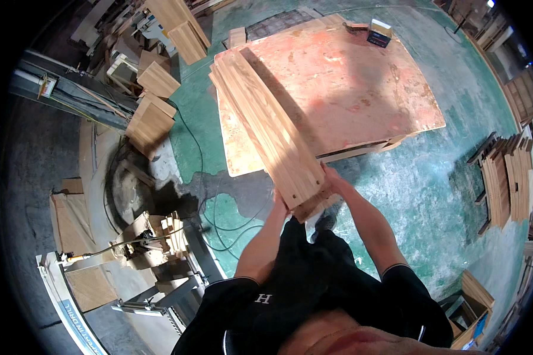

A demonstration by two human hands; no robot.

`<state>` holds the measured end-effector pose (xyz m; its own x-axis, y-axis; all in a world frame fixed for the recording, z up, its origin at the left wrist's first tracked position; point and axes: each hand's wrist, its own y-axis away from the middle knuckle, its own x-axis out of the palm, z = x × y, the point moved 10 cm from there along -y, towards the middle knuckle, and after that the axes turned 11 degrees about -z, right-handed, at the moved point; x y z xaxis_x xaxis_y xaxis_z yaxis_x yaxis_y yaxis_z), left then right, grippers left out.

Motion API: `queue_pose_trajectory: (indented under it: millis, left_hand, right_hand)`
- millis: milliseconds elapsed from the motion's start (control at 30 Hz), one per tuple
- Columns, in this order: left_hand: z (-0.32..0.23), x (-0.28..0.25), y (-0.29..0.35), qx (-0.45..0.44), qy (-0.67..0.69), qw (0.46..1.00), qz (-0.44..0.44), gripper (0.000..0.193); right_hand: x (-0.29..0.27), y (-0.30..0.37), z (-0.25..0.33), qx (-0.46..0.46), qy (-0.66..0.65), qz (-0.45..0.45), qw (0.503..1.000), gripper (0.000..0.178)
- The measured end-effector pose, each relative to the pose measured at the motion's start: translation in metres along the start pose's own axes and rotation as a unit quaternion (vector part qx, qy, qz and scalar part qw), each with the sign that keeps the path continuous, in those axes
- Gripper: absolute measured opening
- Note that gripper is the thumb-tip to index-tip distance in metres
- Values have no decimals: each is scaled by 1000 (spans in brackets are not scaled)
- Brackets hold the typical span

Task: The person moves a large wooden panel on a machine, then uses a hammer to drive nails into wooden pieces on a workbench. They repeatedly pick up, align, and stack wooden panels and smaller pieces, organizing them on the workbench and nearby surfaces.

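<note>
A long light-brown wooden board [266, 124] slants from the worktable's far left corner toward my body. Small dark holes show at its near end, and another wooden piece [314, 206] sticks out beneath that end. My left hand [281, 200] grips the near end along its left edge. On the opposite edge, my right hand [331, 177] is closed round the same end. Most fingers of both hands are hidden under the wood. The board's far part lies over the worn, pinkish worktable [361, 89], while its near end juts out past the table's front edge.
A small dark box [379, 34] stands at the table's far edge. Wooden panels [152, 124] lean at the left, near a cable [201, 160] on the green floor. Stacked boards [506, 177] stand at the right. A machine frame [71, 302] and a scrap-filled carton [142, 239] are at lower left.
</note>
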<state>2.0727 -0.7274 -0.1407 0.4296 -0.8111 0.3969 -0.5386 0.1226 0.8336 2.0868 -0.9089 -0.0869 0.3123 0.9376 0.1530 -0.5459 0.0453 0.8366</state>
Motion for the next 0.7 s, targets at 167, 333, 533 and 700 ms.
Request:
queue_pose_trajectory:
  millis: [167, 333, 533, 700]
  left_hand:
    - [123, -4, -3, -15, 52, 999, -3, 60]
    - [191, 25, 44, -157, 52, 986, 7, 59]
    - [99, -122, -97, -30, -236, 963, -128, 42]
    - [-336, -45, -113, 621, -539, 463, -330, 29]
  right_hand:
    - [-102, 17, -17, -111, 168, -44, 979, 68]
    - [-193, 8, -69, -25, 127, -102, 986, 68]
    - [-205, 34, -71, -20, 34, -94, 995, 72]
    - [-308, 54, -176, 19, -66, -360, 930, 74]
